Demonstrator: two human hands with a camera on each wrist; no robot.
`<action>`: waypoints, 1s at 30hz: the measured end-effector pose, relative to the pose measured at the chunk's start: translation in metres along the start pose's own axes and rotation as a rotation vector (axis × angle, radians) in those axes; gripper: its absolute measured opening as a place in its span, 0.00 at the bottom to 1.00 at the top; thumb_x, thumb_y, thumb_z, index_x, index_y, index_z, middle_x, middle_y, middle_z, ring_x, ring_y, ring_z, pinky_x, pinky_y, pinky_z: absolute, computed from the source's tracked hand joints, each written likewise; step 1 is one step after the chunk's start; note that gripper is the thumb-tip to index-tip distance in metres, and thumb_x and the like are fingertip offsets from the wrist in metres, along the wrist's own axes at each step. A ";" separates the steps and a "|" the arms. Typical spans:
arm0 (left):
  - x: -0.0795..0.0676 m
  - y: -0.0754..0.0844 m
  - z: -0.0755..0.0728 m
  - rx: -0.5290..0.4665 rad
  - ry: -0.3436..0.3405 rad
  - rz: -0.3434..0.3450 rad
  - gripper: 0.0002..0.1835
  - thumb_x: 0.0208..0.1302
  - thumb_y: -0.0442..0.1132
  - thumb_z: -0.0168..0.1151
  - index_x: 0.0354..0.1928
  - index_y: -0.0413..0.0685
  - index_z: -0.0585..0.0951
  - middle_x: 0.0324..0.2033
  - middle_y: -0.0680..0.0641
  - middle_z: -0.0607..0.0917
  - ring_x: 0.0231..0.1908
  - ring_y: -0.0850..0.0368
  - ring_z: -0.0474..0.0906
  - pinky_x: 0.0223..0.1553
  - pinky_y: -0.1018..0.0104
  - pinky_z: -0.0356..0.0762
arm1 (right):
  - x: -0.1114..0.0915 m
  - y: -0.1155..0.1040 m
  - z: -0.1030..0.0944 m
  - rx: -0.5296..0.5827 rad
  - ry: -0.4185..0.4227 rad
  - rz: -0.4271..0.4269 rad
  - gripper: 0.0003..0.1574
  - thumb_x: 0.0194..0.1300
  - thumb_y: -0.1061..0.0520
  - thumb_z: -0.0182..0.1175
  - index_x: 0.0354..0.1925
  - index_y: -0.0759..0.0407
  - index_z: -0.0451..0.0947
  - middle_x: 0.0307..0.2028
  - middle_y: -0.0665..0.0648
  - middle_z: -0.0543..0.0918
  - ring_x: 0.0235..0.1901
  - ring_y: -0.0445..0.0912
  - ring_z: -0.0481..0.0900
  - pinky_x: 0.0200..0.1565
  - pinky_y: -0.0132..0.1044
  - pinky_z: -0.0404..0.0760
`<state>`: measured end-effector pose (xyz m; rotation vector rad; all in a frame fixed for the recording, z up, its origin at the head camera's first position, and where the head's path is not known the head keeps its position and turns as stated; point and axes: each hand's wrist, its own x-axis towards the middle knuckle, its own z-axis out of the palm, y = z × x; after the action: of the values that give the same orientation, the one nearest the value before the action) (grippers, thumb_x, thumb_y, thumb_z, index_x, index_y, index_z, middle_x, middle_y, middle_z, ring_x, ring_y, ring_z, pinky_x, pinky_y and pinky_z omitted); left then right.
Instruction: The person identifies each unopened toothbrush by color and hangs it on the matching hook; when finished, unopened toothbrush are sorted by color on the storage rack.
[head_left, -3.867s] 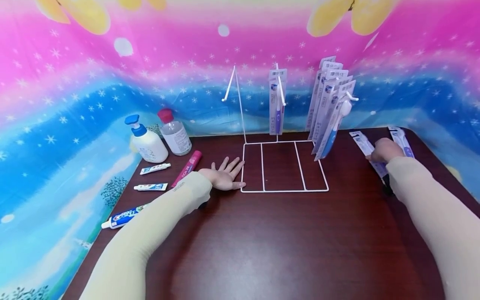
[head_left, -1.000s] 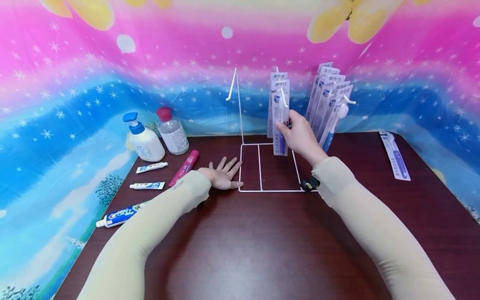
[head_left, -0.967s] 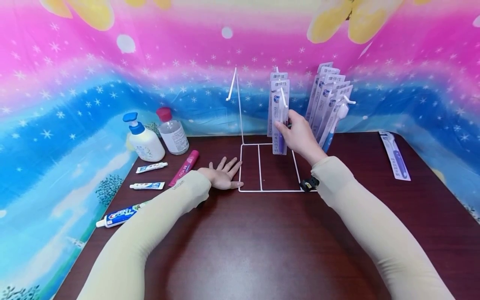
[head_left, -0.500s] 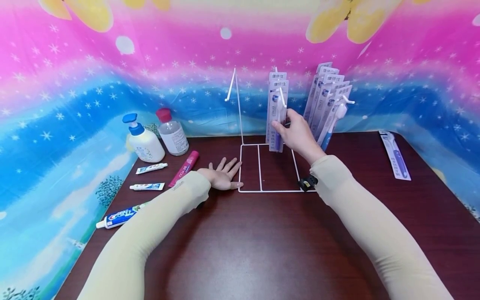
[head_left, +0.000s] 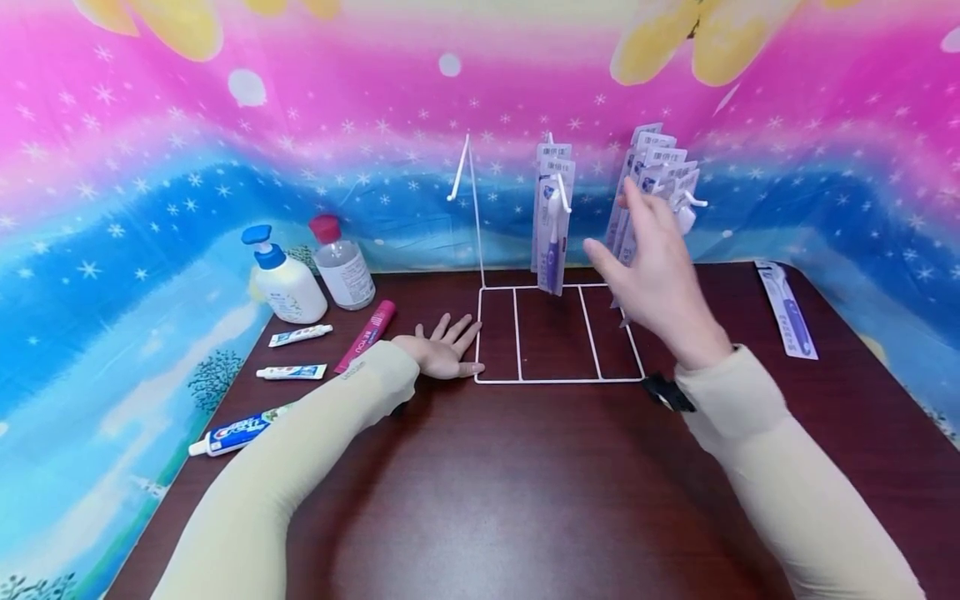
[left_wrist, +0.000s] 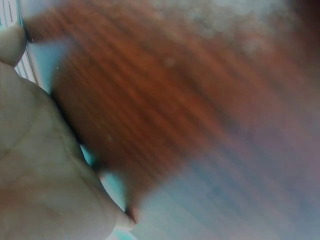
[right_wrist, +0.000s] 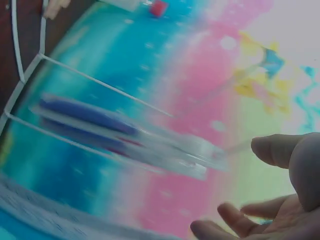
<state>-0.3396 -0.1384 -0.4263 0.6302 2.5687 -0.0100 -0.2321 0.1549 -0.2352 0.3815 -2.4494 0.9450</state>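
A white wire rack (head_left: 558,382) stands on the table with several hooks. My left hand (head_left: 441,352) lies palm up, fingers spread, beside the rack's left base wire; the left wrist view shows mostly palm and blurred wood. Two packaged toothbrushes (head_left: 553,250) hang one behind the other from the middle hook, the front one with a purple handle. My right hand (head_left: 662,279) is raised to their right, thumb and fingers apart, holding nothing. It partly covers several packaged toothbrushes (head_left: 660,156) on the right hook. In the right wrist view the hanging purple-handled toothbrushes (right_wrist: 125,135) are apart from the fingertips.
One more packaged toothbrush (head_left: 787,310) lies on the table (head_left: 480,483) at the right. On the left are a pump bottle (head_left: 294,287), a red-capped bottle (head_left: 343,271), a pink tube (head_left: 367,335), two small tubes and a blue toothpaste tube (head_left: 238,432). The left hook (head_left: 458,171) is bare.
My right hand picked up a packaged toothbrush from the right of the table, hung it on the middle hook, let go and drew back rightward. My left hand stayed put.
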 end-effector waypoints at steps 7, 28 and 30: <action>-0.005 -0.006 -0.003 -0.003 0.000 -0.017 0.48 0.53 0.77 0.35 0.69 0.71 0.27 0.69 0.58 0.27 0.67 0.48 0.19 0.57 0.33 0.28 | -0.023 -0.016 -0.059 0.045 0.239 -0.195 0.36 0.58 0.61 0.63 0.64 0.50 0.66 0.51 0.58 0.73 0.52 0.44 0.71 0.51 0.34 0.72; -0.003 -0.010 -0.002 -0.026 0.007 -0.020 0.49 0.52 0.78 0.34 0.69 0.70 0.28 0.69 0.58 0.27 0.66 0.48 0.18 0.57 0.32 0.26 | -0.006 0.244 -0.119 -0.418 -0.287 0.506 0.54 0.63 0.31 0.39 0.64 0.75 0.52 0.55 0.81 0.63 0.52 0.74 0.59 0.47 0.64 0.62; -0.002 -0.009 -0.002 -0.024 -0.001 -0.023 0.49 0.52 0.78 0.34 0.68 0.71 0.27 0.69 0.59 0.26 0.66 0.49 0.18 0.57 0.33 0.25 | -0.009 0.270 -0.113 -0.489 -0.401 0.563 0.58 0.62 0.28 0.38 0.59 0.82 0.56 0.52 0.83 0.63 0.49 0.76 0.60 0.47 0.65 0.63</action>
<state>-0.3431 -0.1468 -0.4248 0.5917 2.5715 0.0128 -0.2988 0.4284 -0.3161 -0.3417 -3.1212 0.4494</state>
